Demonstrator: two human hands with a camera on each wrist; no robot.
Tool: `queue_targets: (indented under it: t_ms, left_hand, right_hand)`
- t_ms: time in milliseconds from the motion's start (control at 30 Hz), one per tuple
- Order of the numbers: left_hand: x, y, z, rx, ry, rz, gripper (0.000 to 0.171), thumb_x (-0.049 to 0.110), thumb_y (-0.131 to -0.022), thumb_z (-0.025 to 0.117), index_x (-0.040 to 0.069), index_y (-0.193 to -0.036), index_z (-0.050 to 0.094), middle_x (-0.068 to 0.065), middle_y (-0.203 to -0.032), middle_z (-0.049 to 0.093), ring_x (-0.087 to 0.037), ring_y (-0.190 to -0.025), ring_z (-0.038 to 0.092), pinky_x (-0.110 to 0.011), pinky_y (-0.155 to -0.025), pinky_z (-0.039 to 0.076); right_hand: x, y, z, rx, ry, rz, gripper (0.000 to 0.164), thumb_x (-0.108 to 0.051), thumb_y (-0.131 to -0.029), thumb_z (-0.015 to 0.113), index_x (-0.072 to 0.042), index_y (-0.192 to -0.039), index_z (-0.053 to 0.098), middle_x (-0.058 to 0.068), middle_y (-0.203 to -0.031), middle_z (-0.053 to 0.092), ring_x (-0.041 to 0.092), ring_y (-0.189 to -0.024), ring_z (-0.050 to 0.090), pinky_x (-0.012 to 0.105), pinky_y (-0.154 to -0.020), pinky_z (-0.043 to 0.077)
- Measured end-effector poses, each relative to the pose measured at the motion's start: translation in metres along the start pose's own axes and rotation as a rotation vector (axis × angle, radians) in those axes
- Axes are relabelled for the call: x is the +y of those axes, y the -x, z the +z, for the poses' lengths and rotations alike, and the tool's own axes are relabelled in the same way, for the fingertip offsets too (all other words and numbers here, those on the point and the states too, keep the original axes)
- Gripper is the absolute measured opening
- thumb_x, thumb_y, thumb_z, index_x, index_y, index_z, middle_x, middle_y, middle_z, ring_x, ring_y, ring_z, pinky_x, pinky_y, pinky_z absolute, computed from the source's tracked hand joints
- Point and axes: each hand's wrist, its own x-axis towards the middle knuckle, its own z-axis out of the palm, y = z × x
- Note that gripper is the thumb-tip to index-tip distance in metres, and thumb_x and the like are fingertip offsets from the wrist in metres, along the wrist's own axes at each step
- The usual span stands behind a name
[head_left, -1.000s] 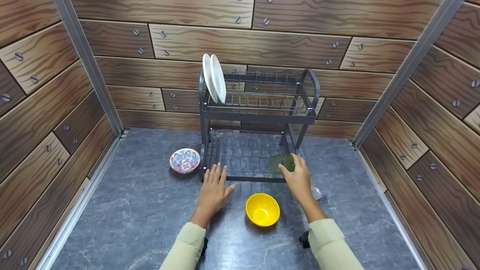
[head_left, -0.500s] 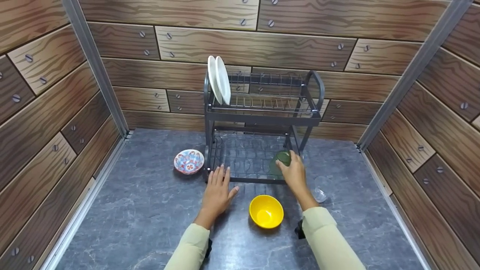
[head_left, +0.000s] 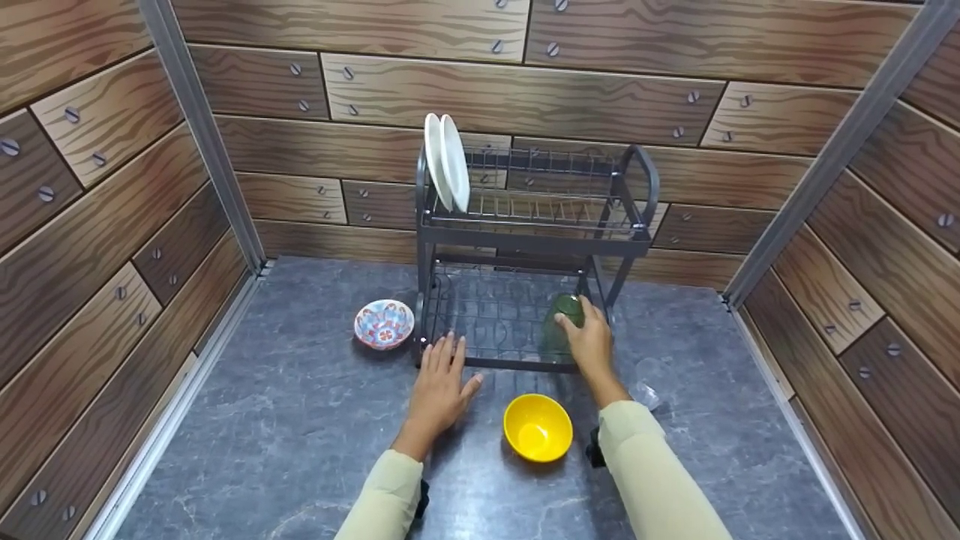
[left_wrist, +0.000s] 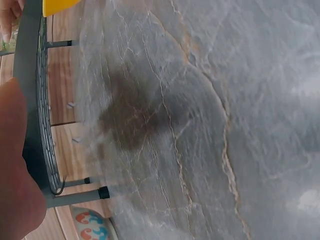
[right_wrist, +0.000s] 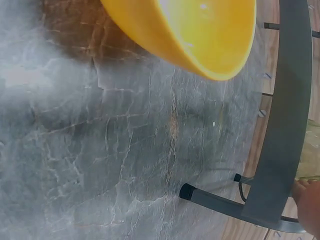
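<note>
Now, right grip (head_left: pixel 591 343) around green glass (head_left: pixel 556 336)

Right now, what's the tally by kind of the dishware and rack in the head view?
White plates: 2
Bowls, yellow bowl and patterned bowl: 2
Green see-through vessel: 1
Clear see-through item, exact type unclear: 1
Dish rack: 1
Total: 7

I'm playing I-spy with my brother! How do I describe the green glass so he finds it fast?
Find the dark two-tier dish rack. At the right end of its lower tier, the person's right hand grips the glass. Its see-through green sets it apart from the white plates, yellow bowl and patterned bowl.
</note>
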Motion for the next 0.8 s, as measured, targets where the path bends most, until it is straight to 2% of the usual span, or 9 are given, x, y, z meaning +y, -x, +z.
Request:
queue_targets:
  t_ms: [167,433,600,800]
  left_hand:
    - [-0.002,-0.001,0.0,-0.013,0.005,-0.014,0.072,0.052,-0.096,0.044,0.007,-0.15,0.029,-0.017,-0.155,0.025,-0.033,-0.142,0.023,-0.048,-0.118,0.014]
    - [0.001,-0.002,0.001,-0.013,0.035,-0.038,0.073,0.052,-0.095,0.047,0.007,-0.15,0.03,-0.017,-0.155,0.025,-0.033,-0.142,0.024,-0.049,-0.117,0.013]
    - [0.003,-0.004,0.0,-0.023,0.047,-0.055,0.073,0.05,-0.094,0.049,0.007,-0.15,0.03,-0.015,-0.156,0.023,-0.033,-0.142,0.023,-0.049,-0.117,0.013]
    - [0.002,-0.005,-0.003,-0.035,0.057,-0.083,0.072,0.05,-0.094,0.051,0.008,-0.15,0.031,-0.015,-0.155,0.026,-0.033,-0.141,0.026,-0.05,-0.117,0.016]
  right_hand:
    - [0.002,-0.008,0.008,-0.003,0.0,0.018,0.065,-0.032,-0.088,0.069,-0.004,-0.141,0.045,0.025,-0.131,0.053,0.039,-0.12,0.051,0.052,-0.1,0.041]
    - [0.003,-0.023,0.017,0.011,-0.019,0.054,0.065,-0.029,-0.087,0.07,0.004,-0.137,0.044,0.026,-0.129,0.053,0.039,-0.118,0.051,0.051,-0.1,0.04]
    - [0.005,-0.038,0.023,-0.006,0.014,0.09,0.065,-0.034,-0.089,0.067,0.0,-0.139,0.043,0.024,-0.129,0.053,0.037,-0.118,0.051,0.051,-0.099,0.041]
    - [0.004,-0.056,0.034,0.001,0.016,0.103,0.063,-0.032,-0.089,0.067,-0.001,-0.138,0.044,0.025,-0.126,0.054,0.039,-0.117,0.051,0.053,-0.097,0.042]
